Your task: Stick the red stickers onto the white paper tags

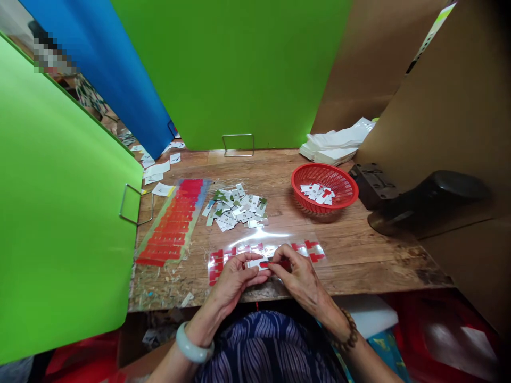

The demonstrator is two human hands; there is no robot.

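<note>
My left hand (235, 276) pinches a small white rectangular piece (254, 263) between thumb and fingers, close to the table's front edge. On its right end lies a red shape, and my right hand (294, 272) closes its thumb and forefinger on that red sticker (265, 264). Whether the sticker is stuck down cannot be made out. Beneath both hands is a clear sheet (317, 251) bearing red T-shaped stickers. A pile of small white and green pieces (239, 207) lies just beyond. To the right, a red plastic basket (345, 201) holds several white pieces with red marks.
A strip of red stickers on backing (170, 223) lies at the left. White papers (335, 143) are stacked at the back right, near a dark metal device (423, 199). Green panels (239, 69) and a brown panel (451, 106) enclose the wooden table (359, 271).
</note>
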